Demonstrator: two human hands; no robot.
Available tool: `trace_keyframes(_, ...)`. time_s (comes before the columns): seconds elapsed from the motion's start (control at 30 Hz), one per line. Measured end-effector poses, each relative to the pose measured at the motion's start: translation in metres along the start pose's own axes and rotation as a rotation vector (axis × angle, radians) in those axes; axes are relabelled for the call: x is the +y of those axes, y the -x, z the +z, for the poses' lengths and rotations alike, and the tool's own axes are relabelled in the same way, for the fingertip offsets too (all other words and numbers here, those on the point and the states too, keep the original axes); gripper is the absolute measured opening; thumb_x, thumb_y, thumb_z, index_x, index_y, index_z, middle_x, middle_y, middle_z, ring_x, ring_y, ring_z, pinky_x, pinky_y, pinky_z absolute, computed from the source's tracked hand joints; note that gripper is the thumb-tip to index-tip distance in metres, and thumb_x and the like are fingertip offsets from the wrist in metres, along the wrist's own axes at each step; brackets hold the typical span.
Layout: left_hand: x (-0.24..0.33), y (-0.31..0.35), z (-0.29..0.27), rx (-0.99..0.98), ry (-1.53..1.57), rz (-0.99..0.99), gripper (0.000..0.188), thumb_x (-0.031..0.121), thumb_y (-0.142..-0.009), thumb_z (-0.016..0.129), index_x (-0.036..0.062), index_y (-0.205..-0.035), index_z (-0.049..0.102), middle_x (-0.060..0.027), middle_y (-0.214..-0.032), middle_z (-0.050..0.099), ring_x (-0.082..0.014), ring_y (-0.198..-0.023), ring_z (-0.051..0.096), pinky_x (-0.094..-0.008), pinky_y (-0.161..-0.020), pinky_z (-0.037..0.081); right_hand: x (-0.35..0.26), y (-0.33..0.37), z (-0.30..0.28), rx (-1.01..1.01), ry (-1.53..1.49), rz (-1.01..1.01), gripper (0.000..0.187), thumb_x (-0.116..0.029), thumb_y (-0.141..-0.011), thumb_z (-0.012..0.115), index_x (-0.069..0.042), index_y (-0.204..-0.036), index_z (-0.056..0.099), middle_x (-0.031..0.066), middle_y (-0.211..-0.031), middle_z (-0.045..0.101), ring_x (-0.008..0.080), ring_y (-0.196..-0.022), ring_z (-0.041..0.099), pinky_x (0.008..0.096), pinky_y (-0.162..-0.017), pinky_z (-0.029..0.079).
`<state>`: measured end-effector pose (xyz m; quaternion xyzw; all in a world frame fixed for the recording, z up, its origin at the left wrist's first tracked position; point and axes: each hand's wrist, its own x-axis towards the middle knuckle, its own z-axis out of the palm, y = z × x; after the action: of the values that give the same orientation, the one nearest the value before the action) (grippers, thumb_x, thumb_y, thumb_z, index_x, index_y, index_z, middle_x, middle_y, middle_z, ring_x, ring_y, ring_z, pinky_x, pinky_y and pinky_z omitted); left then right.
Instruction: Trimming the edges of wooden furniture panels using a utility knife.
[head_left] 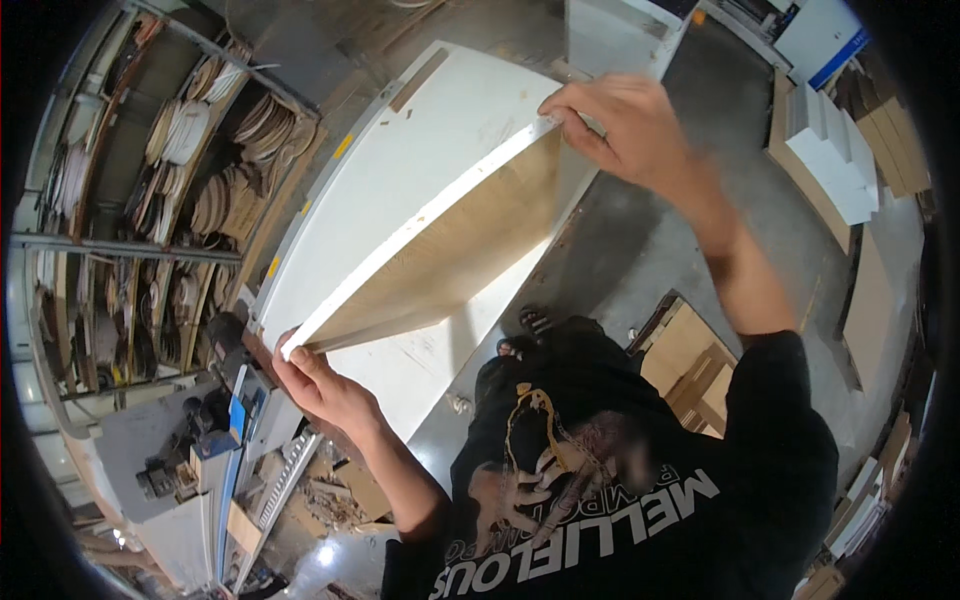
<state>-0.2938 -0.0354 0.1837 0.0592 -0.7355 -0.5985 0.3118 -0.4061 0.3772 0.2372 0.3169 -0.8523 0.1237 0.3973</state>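
A panel with a tan wooden face (455, 240) and a narrow white top edge stands tilted on a white worktable (400, 385). My left hand (322, 388) grips its near left corner, thumb on the inner side and fingers around the outside. At the far right end, my right hand (622, 130) holds the other corner between thumb and curled fingers. Small brown chips dot the white edge and the white surface (440, 110) beyond it. The panel's lower edge meets the tabletop, which continues on my side.
Shelves (120, 245) full of coiled edging rolls line the left. A grey bench (150, 480) with black tools stands at lower left, scraps (345, 490) beside it. A wooden bin (690, 365) is by my legs. White blocks (825, 150) and cardboard (890, 135) are stacked at right.
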Motion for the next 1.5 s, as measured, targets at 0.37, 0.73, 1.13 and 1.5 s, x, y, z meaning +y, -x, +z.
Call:
trace_keyframes(0.37,0.011,-0.004,0.01,0.019,-0.085,0.055,0.044,0.037,-0.116,0.046,-0.0024,-0.134,0.056,-0.0134,-0.127,0.065,-0.0205,-0.118,0.06,-0.0357,-0.107,0.045,-0.038,0.025,0.062,-0.177,-1.212,0.646,0.041,-0.029,-0.097,0.078,-0.008,-0.13,0.067,0.0066,-0.121,0.073,0.0165,-0.113,0.066,0.0347,-0.102,0.051)
trace_keyframes(0.73,0.142,0.019,0.178,-0.324,-0.889,0.71,0.022,-0.001,-0.092,0.068,-0.0026,-0.113,0.075,-0.0166,-0.106,0.078,-0.0351,-0.104,0.075,-0.0465,-0.1,0.057,-0.023,0.027,0.081,-0.122,-1.4,0.507,0.042,-0.029,-0.093,0.083,0.0,-0.117,0.066,0.0155,-0.093,0.076,0.0239,-0.084,0.075,0.0349,-0.077,0.057)
trace_keyframes(1.13,0.154,0.023,0.265,-0.365,-1.336,0.641,0.021,0.005,-0.085,0.08,0.0052,-0.106,0.079,-0.0113,-0.104,0.081,-0.0267,-0.098,0.08,-0.0355,-0.082,0.064,-0.002,0.02,0.106,-0.085,-1.316,0.284,0.038,-0.043,-0.1,0.07,-0.008,-0.114,0.065,0.0096,-0.083,0.075,0.0322,-0.071,0.073,0.0429,-0.064,0.057)
trace_keyframes(1.5,0.165,0.019,0.272,-0.457,-1.468,0.643,0.022,0.006,-0.084,0.083,0.0025,-0.105,0.079,-0.0132,-0.104,0.081,-0.0265,-0.096,0.08,-0.0343,-0.081,0.065,0.002,0.017,0.102,-0.187,-1.36,0.262,0.027,-0.036,-0.1,0.07,-0.013,-0.111,0.064,0.0061,-0.082,0.074,0.0298,-0.069,0.072,0.0426,-0.061,0.055)
